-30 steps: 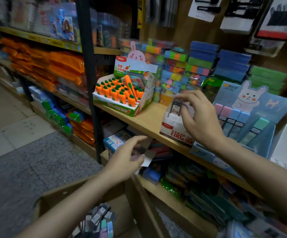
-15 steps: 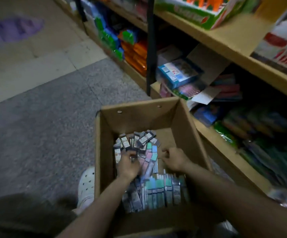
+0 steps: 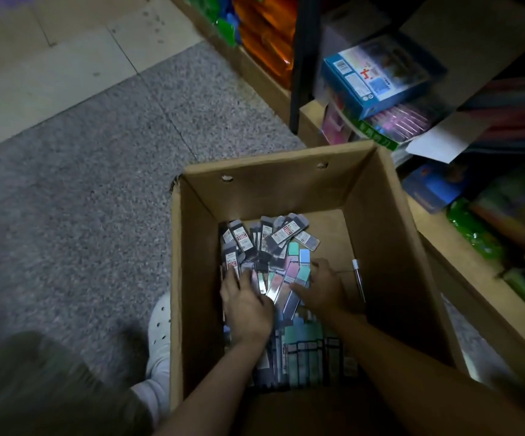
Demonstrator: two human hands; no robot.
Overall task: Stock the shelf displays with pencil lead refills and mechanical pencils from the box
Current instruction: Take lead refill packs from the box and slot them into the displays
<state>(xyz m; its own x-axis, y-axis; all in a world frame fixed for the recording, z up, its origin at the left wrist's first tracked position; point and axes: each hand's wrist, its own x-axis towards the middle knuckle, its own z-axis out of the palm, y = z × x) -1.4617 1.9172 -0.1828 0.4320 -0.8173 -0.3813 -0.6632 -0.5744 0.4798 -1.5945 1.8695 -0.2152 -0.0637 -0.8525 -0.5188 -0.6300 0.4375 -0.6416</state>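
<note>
Both our hands have shifted slightly inside the cardboard box, which sits on grey speckled floor beside wooden shelves. Slim lead refill packs, dark and pastel, heap inside. Our left hand lies flat on them, fingers spread; our right hand curls around 1 pastel pack.

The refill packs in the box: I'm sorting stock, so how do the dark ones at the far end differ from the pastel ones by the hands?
The dark refill packs are grey-black with white and red labels; the pastel refill packs are plain mint, blue and pink. The dark ones lie fanned in a loose heap, untouched; the pastel ones lie between the left hand and right hand. Both are slim, flat and inside the cardboard box.
</note>
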